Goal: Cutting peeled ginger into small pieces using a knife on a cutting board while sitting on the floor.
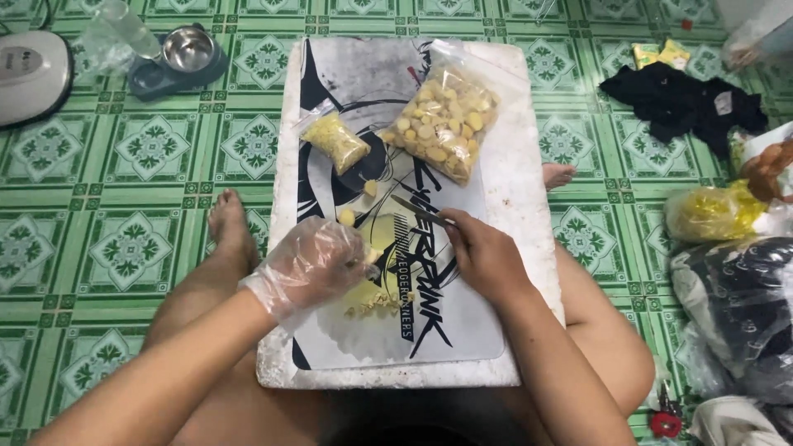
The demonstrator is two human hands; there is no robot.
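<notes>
My left hand, in a clear plastic glove, presses down on a pale yellow piece of food on a printed mat. My right hand grips a knife whose blade points up and left over the mat. A heap of small yellow chopped bits lies just below my left hand. Two loose yellow chunks sit above it. A large clear bag of pale yellow chunks and a small bag of yellow bits lie at the mat's far end.
The mat lies on a white foam board across my legs, above a green patterned tile floor. A metal bowl and a white appliance are at far left. Black cloth and plastic bags lie at right.
</notes>
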